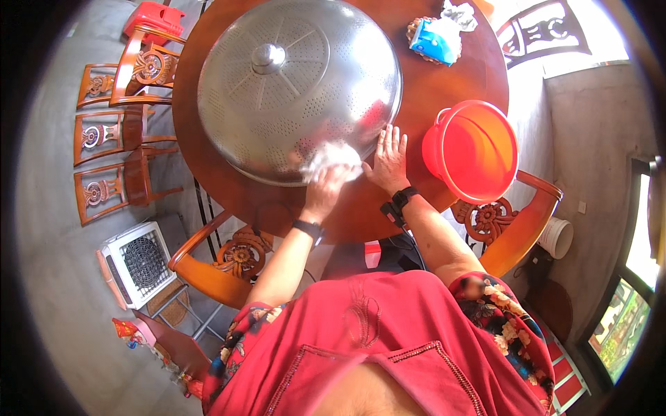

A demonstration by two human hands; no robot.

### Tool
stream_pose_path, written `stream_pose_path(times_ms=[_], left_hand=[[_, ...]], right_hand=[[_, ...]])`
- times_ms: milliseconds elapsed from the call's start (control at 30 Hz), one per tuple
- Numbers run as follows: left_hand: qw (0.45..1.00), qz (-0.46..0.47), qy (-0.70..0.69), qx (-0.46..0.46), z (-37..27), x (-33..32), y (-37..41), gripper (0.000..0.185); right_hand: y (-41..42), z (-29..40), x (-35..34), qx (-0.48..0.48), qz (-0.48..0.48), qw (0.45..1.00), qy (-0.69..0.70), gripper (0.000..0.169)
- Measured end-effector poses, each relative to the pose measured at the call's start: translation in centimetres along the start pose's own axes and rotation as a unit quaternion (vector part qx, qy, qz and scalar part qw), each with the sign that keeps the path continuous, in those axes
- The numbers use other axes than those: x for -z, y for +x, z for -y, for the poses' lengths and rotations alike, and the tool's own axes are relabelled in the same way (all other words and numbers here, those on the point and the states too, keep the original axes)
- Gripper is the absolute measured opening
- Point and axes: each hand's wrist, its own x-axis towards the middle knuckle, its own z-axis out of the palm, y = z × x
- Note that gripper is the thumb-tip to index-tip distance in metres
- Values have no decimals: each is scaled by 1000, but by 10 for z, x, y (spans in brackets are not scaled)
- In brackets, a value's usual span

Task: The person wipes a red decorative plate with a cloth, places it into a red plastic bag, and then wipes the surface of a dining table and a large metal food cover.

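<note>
A large perforated metal dome cover (312, 99) with a round knob lies on a round wooden table (447, 93). My left hand (325, 190) holds a crumpled white cloth (335, 160) against the near edge of the dome; the cloth looks slightly blurred. Just right of it, my right hand (389, 158) rests spread at the dome's near right rim, with nothing in its grasp. A red plastic bucket (481, 151) with a handle stands right of my right hand near the table's edge. Its inside, as far as it shows, holds nothing visible.
A blue tissue pack (434, 44) lies in a woven basket at the back right. Carved wooden chairs (229, 265) surround the table, one beside the bucket (525, 229). More chairs (99, 138) line the left side, near a white fan unit (143, 265).
</note>
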Motion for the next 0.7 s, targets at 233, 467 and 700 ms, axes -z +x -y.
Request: stream_pose_path(times_ms=[233,467,700], left_hand=[[962,-107,-155,198,23,54,-20,12],[846,-241,-272,390,164,102,77,22],[965,-128,-74,217,2,47,137,25]], right_hand=[[0,3,8,-2,-6,1000,21,102],[0,-1,4,-3,-7,1000,30,101],[-2,-2,5,-9,0,999,31,102]])
